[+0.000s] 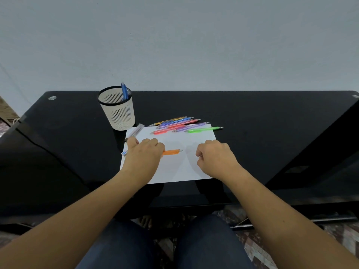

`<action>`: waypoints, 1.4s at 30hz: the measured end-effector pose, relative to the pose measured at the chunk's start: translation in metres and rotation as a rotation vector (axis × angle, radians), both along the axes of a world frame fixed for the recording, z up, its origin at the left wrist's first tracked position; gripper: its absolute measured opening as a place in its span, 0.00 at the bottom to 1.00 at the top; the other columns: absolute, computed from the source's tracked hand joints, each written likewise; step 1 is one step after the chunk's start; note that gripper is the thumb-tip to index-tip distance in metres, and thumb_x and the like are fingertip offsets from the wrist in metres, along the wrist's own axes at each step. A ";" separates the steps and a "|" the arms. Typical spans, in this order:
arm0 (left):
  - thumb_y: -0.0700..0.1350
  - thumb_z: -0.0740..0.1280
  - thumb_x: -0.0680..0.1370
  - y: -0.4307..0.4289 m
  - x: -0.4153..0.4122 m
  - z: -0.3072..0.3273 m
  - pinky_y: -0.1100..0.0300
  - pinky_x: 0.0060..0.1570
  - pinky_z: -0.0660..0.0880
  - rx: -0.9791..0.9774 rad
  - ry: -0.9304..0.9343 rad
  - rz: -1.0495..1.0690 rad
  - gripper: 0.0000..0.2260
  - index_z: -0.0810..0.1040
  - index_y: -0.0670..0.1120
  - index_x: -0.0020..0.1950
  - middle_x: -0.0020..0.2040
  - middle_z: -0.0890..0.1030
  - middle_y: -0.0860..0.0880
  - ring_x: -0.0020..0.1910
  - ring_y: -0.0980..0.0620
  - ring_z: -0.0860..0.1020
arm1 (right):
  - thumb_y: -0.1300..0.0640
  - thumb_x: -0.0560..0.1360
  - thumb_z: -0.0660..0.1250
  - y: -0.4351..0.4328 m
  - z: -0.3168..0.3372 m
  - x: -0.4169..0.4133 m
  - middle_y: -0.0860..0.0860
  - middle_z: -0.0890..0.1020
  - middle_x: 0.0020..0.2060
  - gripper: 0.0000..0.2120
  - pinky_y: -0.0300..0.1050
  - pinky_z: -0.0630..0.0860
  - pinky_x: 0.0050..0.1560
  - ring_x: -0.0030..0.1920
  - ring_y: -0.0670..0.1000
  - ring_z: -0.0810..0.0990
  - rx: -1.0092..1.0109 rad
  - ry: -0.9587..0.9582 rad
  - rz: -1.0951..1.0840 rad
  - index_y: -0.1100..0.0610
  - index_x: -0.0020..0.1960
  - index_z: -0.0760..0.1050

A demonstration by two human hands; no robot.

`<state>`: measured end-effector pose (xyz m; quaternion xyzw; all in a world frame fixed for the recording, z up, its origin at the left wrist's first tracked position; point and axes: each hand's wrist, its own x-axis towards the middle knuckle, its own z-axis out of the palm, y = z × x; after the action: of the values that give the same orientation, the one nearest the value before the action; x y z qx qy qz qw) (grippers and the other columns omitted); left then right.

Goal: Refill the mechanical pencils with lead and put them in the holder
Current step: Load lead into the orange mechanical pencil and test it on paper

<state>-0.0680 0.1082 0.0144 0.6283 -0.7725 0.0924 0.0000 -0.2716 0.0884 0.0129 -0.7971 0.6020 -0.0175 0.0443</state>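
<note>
While your left hand point(144, 152) curls round the orange mech. pencil point(172, 152) over the white paper point(174, 167), your right hand point(214, 154) sits curled near its tip (pinching anything? can't tell). The other pencils point(180, 124) lie at the paper's far edge; a blue pencil point(124, 92) stands in the mesh holder point(118, 111).

Home study corner, by the look of it. Black glass desk point(272, 117) set against bare pale wall point(174, 45) filling upper half of frame. Round metal fitting point(52, 98) in desk's upper-left corner. Mesh holder point(118, 113) left of centre, white paper point(174, 167) at centre, coloured pencils point(174, 124) along paper's top edge. Patterned tile floor point(258, 247) at lower right, domestic in style. Bare foot point(145, 220) under desk at lower centre; jeans point(204, 245) at bottom, person seated.
</note>
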 end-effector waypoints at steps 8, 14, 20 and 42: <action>0.39 0.58 0.79 -0.001 -0.003 -0.002 0.52 0.51 0.57 -0.011 0.003 -0.033 0.15 0.71 0.55 0.61 0.53 0.75 0.55 0.53 0.54 0.73 | 0.51 0.76 0.60 0.001 -0.007 -0.002 0.46 0.78 0.49 0.13 0.50 0.69 0.55 0.50 0.50 0.75 0.024 -0.015 -0.018 0.48 0.59 0.74; 0.41 0.60 0.80 -0.001 -0.004 -0.001 0.53 0.51 0.58 -0.018 -0.016 -0.041 0.14 0.71 0.55 0.62 0.54 0.75 0.55 0.53 0.54 0.73 | 0.43 0.75 0.64 0.006 -0.001 0.002 0.43 0.76 0.58 0.15 0.48 0.61 0.65 0.59 0.46 0.72 -0.166 -0.152 0.096 0.45 0.59 0.75; 0.45 0.62 0.80 -0.003 -0.006 0.000 0.53 0.53 0.60 0.000 -0.014 -0.044 0.12 0.71 0.55 0.63 0.56 0.75 0.55 0.54 0.54 0.73 | 0.48 0.78 0.62 0.006 0.004 0.009 0.44 0.78 0.54 0.10 0.44 0.61 0.63 0.57 0.46 0.72 -0.176 -0.182 0.138 0.48 0.56 0.78; 0.45 0.61 0.81 -0.008 -0.007 -0.006 0.50 0.57 0.61 -0.017 -0.014 -0.012 0.10 0.71 0.54 0.61 0.54 0.76 0.54 0.54 0.53 0.73 | 0.51 0.79 0.62 -0.021 0.003 0.002 0.49 0.76 0.54 0.08 0.50 0.69 0.57 0.56 0.51 0.72 -0.136 -0.026 -0.093 0.47 0.55 0.78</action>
<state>-0.0755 0.1001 0.0088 0.6232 -0.7752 0.1033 0.0005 -0.2692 0.0670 0.0163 -0.7691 0.6353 -0.0705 -0.0030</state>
